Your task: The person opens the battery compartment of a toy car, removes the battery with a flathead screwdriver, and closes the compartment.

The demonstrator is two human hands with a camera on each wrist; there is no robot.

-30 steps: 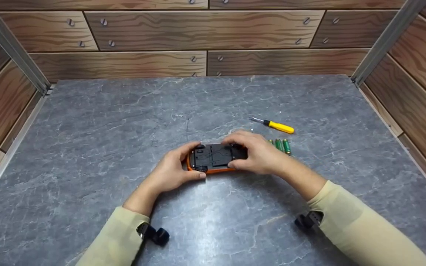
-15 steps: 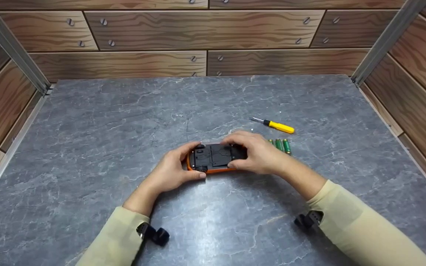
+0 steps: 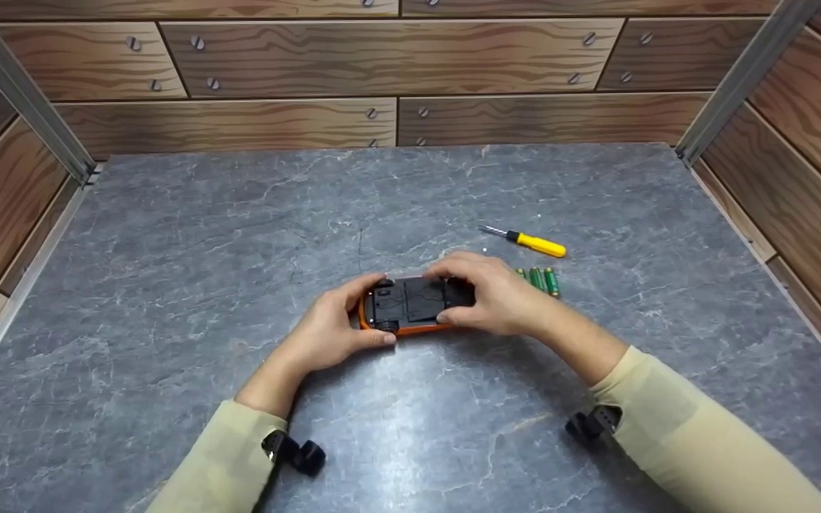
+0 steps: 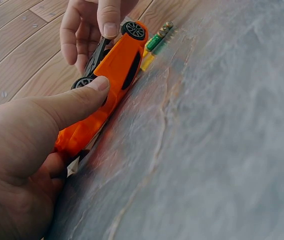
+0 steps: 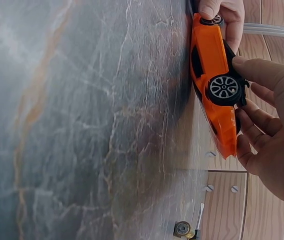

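An orange toy car (image 3: 421,329) lies upside down on the grey table, its black underside (image 3: 403,303) facing up. My left hand (image 3: 328,328) grips one end, thumb along the near side by a wheel and fingers at the far side. Over the other end is my right hand (image 3: 503,296). Its thumb (image 5: 262,70) presses at the edge of the underside near a panel, and its fingers curl at the far edge. The right wrist view shows a silver-spoked wheel (image 5: 224,87) just below that thumb. The palm side of the right hand hides part of the car's end.
Several green batteries (image 3: 542,280) lie just beyond the right wrist, partly hidden by the hand. Farther back rests a screwdriver (image 3: 539,244) with a yellow handle. Wood-patterned walls (image 3: 396,57) enclose the table at the back and sides.
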